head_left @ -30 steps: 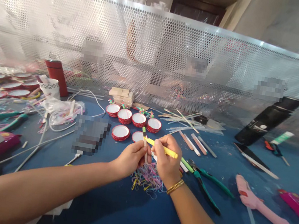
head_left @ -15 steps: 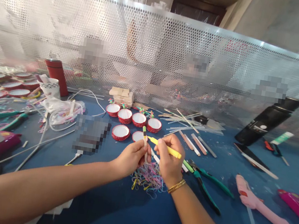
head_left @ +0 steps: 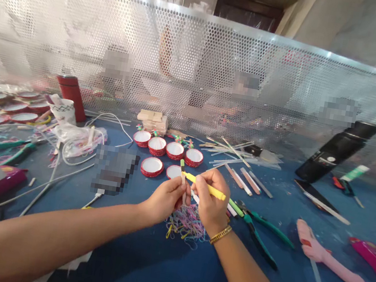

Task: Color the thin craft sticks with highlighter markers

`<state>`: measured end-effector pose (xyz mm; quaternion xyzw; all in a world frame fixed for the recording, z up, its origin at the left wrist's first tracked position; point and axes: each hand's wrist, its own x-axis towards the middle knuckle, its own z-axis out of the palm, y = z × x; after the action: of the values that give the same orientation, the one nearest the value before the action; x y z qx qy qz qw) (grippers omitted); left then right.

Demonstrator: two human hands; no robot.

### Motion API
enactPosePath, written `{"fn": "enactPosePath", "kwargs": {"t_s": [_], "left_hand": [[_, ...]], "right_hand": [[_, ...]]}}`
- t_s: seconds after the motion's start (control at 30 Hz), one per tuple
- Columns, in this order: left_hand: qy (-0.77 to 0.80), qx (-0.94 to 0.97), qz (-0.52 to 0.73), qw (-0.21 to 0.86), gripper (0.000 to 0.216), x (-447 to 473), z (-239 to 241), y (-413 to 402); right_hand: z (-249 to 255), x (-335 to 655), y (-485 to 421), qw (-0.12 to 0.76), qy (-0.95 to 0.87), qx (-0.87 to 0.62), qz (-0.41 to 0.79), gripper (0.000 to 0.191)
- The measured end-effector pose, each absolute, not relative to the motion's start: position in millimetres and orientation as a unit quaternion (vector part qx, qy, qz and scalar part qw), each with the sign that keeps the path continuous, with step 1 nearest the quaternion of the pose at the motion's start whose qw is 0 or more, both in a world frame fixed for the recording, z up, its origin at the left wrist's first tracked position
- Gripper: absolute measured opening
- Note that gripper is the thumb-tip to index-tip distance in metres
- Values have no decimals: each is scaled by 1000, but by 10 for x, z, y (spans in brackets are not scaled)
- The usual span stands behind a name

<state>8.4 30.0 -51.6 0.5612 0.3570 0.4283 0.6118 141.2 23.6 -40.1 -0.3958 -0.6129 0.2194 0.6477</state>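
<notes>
My left hand (head_left: 163,199) is closed in a pinch on a small stick with a green tip (head_left: 182,169), held upright. My right hand (head_left: 210,200) grips a yellow marker (head_left: 207,188) like a pen, its tip touching the stick. Both hands hover just above a loose pile of coloured rubber bands (head_left: 187,222) on the blue table (head_left: 139,258). Just behind the hands sit several small red-rimmed round drums (head_left: 157,146) with white tops.
Green-handled pliers (head_left: 259,230) lie right of my hands, a pink glue gun (head_left: 320,254) farther right. Loose sticks (head_left: 244,179) and a black bottle (head_left: 334,151) lie behind. Cables, a bag (head_left: 77,134), a red flask (head_left: 71,95) and more drums crowd the left. A perforated metal screen (head_left: 199,75) stands across the back.
The yellow marker's tip has shifted slightly along the stick. Both hands stay in nearly the same place.
</notes>
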Motion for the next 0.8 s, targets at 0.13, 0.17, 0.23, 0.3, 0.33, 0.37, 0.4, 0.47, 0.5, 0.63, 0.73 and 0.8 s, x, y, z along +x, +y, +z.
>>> {"fn": "enactPosePath", "kwargs": {"t_s": [0.13, 0.17, 0.23, 0.3, 0.33, 0.37, 0.4, 0.47, 0.5, 0.63, 0.73, 0.8], "left_hand": [[361, 558, 427, 613, 41, 81, -512, 300], [362, 559, 426, 613, 41, 78, -507, 300], [364, 560, 425, 611, 40, 75, -499, 298], [365, 564, 424, 608, 40, 74, -495, 295], [365, 566, 422, 607, 40, 75, -496, 295], [365, 568, 421, 605, 41, 76, -497, 295], [366, 570, 421, 604, 41, 77, -499, 296], [366, 569, 421, 605, 41, 77, -503, 299], [365, 566, 422, 607, 40, 77, -505, 301], [363, 561, 425, 611, 39, 75, -508, 307], [360, 566, 423, 610, 41, 75, -508, 306], [361, 564, 423, 610, 41, 74, -505, 306]], "right_hand": [[-421, 1428, 260, 640, -613, -415, 209, 26], [-432, 1440, 270, 640, -610, -423, 198, 26], [-442, 1452, 279, 643, -607, -427, 189, 26], [-431, 1440, 267, 646, -609, -413, 203, 25], [-421, 1428, 257, 646, -613, -403, 213, 25], [-410, 1416, 248, 645, -616, -395, 222, 25], [-403, 1407, 242, 643, -618, -390, 227, 26], [-398, 1403, 242, 643, -617, -396, 221, 26], [-400, 1407, 247, 644, -614, -403, 212, 27], [-402, 1420, 254, 651, -610, -406, 199, 26], [-400, 1417, 250, 645, -619, -391, 216, 26], [-413, 1426, 259, 644, -618, -399, 210, 26]]}}
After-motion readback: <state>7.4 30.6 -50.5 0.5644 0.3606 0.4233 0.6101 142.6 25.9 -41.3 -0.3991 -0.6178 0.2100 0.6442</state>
